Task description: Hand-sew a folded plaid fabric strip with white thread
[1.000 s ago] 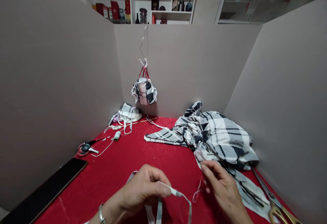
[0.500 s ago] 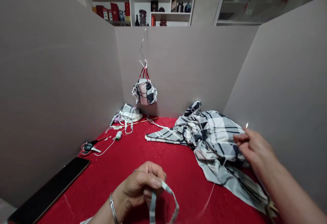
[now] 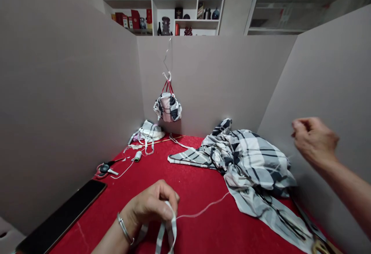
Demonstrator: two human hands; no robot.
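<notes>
My left hand [image 3: 150, 205] is low in the middle, fingers pinched on a narrow plaid fabric strip [image 3: 166, 232] that hangs down from it. A white thread [image 3: 203, 209] runs from that strip up to the right over the red table [image 3: 199, 180]. My right hand [image 3: 314, 140] is raised at the right by the partition, fingers closed in a pinch on the thread's far end; the needle seen a moment ago does not show now.
A heap of plaid cloth [image 3: 249, 157] lies at the right with scissors [image 3: 313, 230] beside it. A small plaid bag [image 3: 168, 107] hangs on the back partition. A thread spool [image 3: 138, 155], small snips [image 3: 104, 167], fabric scraps [image 3: 149, 132] and a dark phone [image 3: 62, 215] lie at the left.
My right hand has swung from beside the strip up and out to the right, drawing the thread taut. My left hand has kept hold of the strip.
</notes>
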